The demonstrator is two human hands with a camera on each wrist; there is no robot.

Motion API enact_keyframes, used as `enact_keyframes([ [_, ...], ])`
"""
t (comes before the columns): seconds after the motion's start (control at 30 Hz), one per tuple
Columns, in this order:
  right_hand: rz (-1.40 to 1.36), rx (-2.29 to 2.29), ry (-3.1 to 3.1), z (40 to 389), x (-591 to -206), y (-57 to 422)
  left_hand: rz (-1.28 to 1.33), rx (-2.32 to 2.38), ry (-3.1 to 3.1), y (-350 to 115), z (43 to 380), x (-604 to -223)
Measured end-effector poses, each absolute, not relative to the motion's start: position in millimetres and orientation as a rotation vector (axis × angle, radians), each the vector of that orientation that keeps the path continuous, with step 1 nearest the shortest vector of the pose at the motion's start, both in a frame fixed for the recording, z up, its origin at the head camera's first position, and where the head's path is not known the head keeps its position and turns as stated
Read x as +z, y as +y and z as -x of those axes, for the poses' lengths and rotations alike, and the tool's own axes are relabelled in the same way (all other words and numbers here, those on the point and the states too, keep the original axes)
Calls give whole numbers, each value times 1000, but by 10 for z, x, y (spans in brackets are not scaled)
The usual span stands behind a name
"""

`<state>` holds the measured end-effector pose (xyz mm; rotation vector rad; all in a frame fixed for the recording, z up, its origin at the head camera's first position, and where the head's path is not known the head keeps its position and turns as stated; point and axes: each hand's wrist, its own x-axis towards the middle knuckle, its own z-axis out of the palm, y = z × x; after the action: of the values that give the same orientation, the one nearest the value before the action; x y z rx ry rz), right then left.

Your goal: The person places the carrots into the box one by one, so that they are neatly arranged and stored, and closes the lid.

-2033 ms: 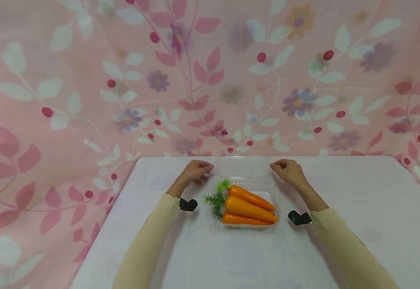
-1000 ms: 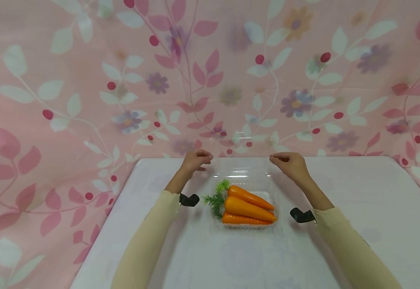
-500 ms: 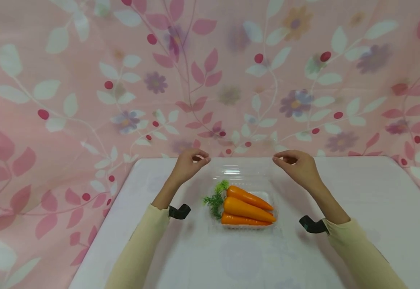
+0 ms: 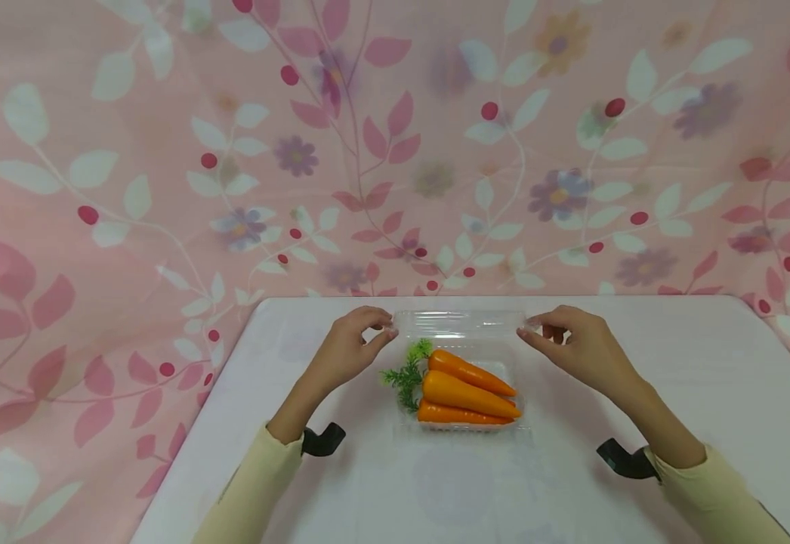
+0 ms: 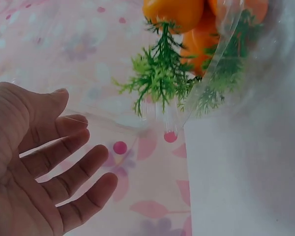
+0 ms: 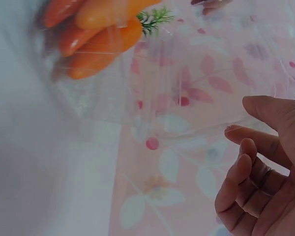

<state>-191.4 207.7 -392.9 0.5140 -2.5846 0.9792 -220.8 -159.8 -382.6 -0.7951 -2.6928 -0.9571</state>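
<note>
In the head view a clear plastic clamshell container stands open on the table. Several orange carrots lie in its base, their green leafy tops sticking out over the left side. Its clear lid is tilted up along the far side. My left hand pinches the lid's left corner between thumb and index finger, the other fingers spread loosely in the left wrist view. At the opposite corner my right hand holds the lid edge with thumb and index finger, its remaining fingers curled in the right wrist view.
A white cloth covers the table, whose back edge runs just behind the lid. Beyond it hangs a pink flowered curtain. A black wrist mount sits at each pale yellow sleeve.
The lid has swung up from lying flat behind the base, and now leans toward the carrots. Both hands rose with it, then came down and nearer. The base and carrots have stayed put.
</note>
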Motion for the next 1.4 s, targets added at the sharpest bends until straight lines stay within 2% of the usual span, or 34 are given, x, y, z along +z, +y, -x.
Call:
enact_keyframes([
  [0.23, -591, 788, -2587, 1684, -4004, 2110, 859, -887, -2738, -1648, 1871, -3826],
  [0.43, -641, 750, -2645, 1553, -4113, 2113, 891, -691, -2768, -1700, 1676, -4001],
  [1.0, -787, 672, -2570, 1320, -4399, 2150, 882, -620, -2807, -1685, 1441, -4338],
  [1.27, -778, 712, -2561, 1285, -4466, 2153, 749, -638, -2720, -1609, 1390, -4450],
  [1.4, -723, 760, -2585, 1247, -4475, 2139, 640, -791, -2729, -1553, 1360, -4463],
])
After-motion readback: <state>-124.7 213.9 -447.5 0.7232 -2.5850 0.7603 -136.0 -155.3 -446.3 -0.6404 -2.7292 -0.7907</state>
